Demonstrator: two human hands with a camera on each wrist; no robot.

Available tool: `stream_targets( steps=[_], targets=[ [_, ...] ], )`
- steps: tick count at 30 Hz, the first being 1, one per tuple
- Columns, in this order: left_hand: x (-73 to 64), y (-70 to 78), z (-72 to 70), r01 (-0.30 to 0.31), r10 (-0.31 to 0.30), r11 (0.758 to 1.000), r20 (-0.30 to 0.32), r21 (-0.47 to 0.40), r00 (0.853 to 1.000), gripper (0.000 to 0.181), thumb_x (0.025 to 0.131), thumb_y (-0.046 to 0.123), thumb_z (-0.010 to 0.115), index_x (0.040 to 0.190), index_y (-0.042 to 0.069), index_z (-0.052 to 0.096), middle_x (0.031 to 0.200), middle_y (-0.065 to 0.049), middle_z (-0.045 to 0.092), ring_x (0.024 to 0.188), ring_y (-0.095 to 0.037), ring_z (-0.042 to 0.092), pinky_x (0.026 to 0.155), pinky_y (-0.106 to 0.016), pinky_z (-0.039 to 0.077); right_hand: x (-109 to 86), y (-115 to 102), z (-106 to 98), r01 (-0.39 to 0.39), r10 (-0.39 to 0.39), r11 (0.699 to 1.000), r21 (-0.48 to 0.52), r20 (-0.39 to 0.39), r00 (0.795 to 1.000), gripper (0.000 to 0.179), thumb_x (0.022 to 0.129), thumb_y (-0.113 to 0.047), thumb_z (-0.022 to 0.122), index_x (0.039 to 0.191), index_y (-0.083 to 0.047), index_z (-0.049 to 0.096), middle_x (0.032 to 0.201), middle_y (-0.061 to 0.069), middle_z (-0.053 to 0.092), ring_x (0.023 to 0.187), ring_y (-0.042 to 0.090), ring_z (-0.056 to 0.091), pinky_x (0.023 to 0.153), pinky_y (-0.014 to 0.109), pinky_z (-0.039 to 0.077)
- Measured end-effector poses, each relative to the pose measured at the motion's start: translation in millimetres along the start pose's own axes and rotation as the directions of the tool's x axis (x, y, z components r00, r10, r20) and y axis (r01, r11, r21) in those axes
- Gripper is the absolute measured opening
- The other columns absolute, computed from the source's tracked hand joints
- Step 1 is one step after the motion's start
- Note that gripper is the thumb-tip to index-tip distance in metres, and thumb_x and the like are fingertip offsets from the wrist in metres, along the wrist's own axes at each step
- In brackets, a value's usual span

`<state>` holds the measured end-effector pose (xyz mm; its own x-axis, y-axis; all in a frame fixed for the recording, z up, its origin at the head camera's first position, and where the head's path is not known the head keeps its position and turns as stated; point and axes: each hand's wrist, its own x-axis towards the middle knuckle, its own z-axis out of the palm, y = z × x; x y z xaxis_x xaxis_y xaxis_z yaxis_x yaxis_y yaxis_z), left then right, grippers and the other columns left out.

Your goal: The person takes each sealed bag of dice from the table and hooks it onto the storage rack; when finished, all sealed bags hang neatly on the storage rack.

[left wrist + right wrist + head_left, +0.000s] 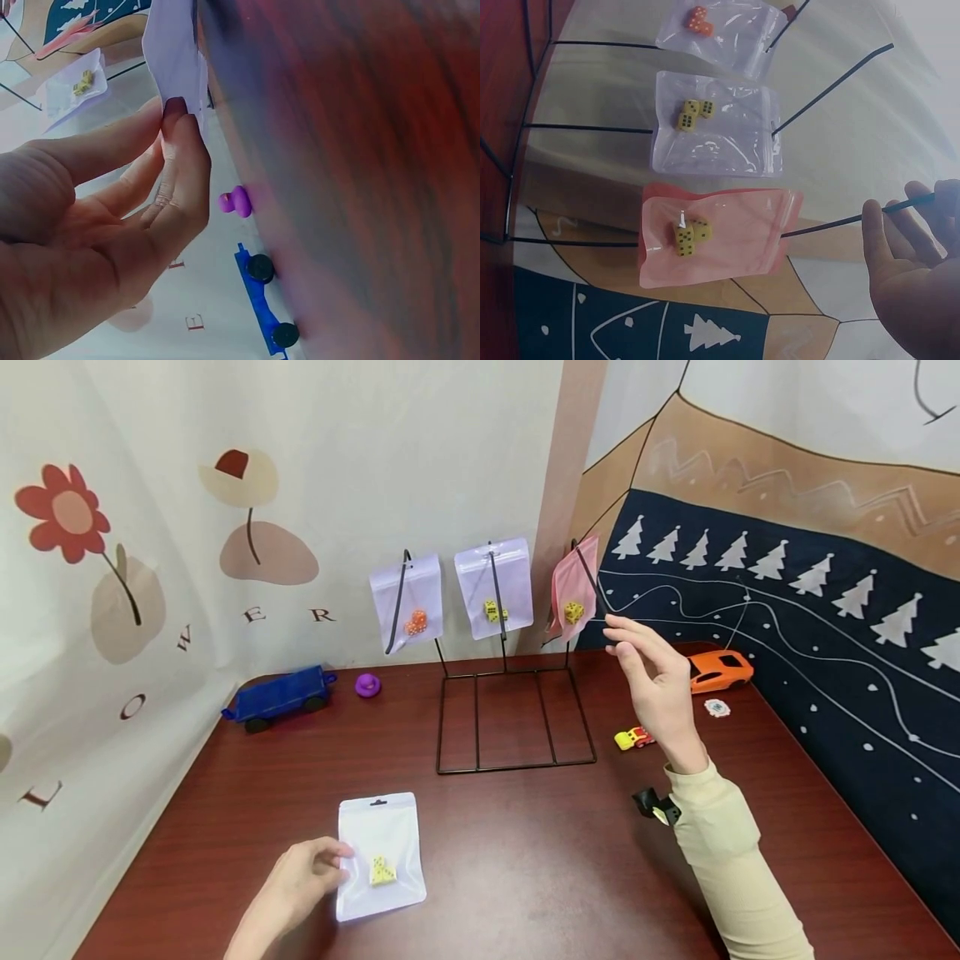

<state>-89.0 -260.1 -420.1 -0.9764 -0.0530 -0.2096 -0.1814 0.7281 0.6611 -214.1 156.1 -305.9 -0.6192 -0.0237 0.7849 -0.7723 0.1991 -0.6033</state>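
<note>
My left hand (303,877) pinches the left edge of a pale lilac zip bag (401,827) with yellow dice (382,871) inside, low over the table. In the left wrist view, thumb and fingertips meet on that bag (174,56). At the back, a black wire display rack (517,768) has three prongs. My right hand (654,681) holds the outer end of the rightmost prong (825,226) between thumb and fingers. On that prong hangs a pink bag (727,259) with yellow dice, and more pink shows behind it. Lilac bags hang on the middle prong (716,157) and left prong (397,602).
A blue toy trailer (281,695) and a purple rubber duck (367,685) stand at the back left. On the right are an orange toy car (720,671), a poker chip (717,708) and a small yellow-and-red car (632,739). Printed cloth hangs behind the table (525,860).
</note>
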Motion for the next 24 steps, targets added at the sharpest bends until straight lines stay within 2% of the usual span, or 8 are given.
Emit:
stream_targets(
  steps=[7,10,12,15,18,21,24],
  targets=[
    [-1.7,7.0,-4.2,-0.029,0.027,0.998,-0.036,-0.053,0.999,0.022,0.081,-0.007,0.064,0.101,0.0,0.068,0.092,-0.007,0.067,0.083,-0.019,0.064,0.066,-0.029,0.055,-0.1,0,0,-0.002,0.002,1.0,0.0,0.002,1.0,0.019,0.093,0.008,0.052,0.108,0.016,0.062,0.122,0.027,0.057,0.095,0.006,0.061,0.091,0.023,0.049],
    [-2.0,10.2,-4.9,-0.078,0.074,0.995,-0.072,-0.054,0.995,0.022,0.081,-0.007,0.066,0.101,0.001,0.068,0.092,-0.006,0.068,0.082,-0.017,0.064,0.065,-0.026,0.054,-0.2,0,0,-0.001,0.001,1.0,0.003,0.001,1.0,0.019,0.093,0.009,0.052,0.109,0.015,0.062,0.122,0.026,0.057,0.095,0.006,0.061,0.091,0.023,0.049],
    [-2.8,12.6,-4.6,-0.141,0.134,0.988,-0.112,-0.055,0.985,0.023,0.08,-0.008,0.068,0.1,0.003,0.069,0.09,-0.004,0.068,0.08,-0.014,0.063,0.064,-0.024,0.053,-0.3,0,0,0.0,0.0,1.0,0.006,-0.001,1.0,0.019,0.093,0.009,0.052,0.108,0.015,0.062,0.121,0.026,0.057,0.095,0.006,0.061,0.091,0.023,0.049],
    [-3.5,15.8,-2.8,-0.254,0.24,0.966,-0.187,-0.053,0.953,0.025,0.077,-0.012,0.069,0.095,0.005,0.07,0.085,0.0,0.068,0.076,-0.012,0.063,0.064,-0.023,0.054,-0.4,0,0,0.0,0.0,1.0,0.006,-0.004,1.0,0.019,0.093,0.01,0.052,0.108,0.016,0.062,0.121,0.027,0.057,0.095,0.007,0.061,0.091,0.022,0.05],
    [-4.0,19.0,-1.2,-0.368,0.342,0.928,-0.256,-0.059,0.904,0.029,0.073,-0.016,0.07,0.092,0.006,0.07,0.084,0.002,0.069,0.074,-0.011,0.064,0.066,-0.02,0.055,-0.2,0,0,0.001,-0.001,1.0,0.004,-0.004,1.0,0.019,0.093,0.01,0.052,0.108,0.016,0.061,0.121,0.027,0.057,0.095,0.007,0.061,0.091,0.023,0.05],
    [-3.7,22.1,-1.0,-0.453,0.415,0.889,-0.301,-0.066,0.859,0.031,0.071,-0.019,0.071,0.091,0.006,0.07,0.084,0.001,0.068,0.073,-0.013,0.064,0.066,-0.015,0.054,0.1,-1,0,0.002,-0.002,1.0,0.002,-0.001,1.0,0.019,0.093,0.01,0.052,0.108,0.016,0.061,0.121,0.027,0.057,0.095,0.006,0.061,0.091,0.023,0.05],
    [-3.3,26.8,-2.0,-0.49,0.443,0.868,-0.321,-0.081,0.837,0.032,0.071,-0.02,0.07,0.09,0.006,0.071,0.085,0.0,0.068,0.074,-0.012,0.064,0.066,-0.013,0.053,0.0,-1,0,0.002,-0.002,1.0,-0.001,0.001,1.0,0.019,0.092,0.01,0.052,0.108,0.016,0.061,0.121,0.027,0.057,0.095,0.006,0.061,0.091,0.023,0.05]
  ],
)
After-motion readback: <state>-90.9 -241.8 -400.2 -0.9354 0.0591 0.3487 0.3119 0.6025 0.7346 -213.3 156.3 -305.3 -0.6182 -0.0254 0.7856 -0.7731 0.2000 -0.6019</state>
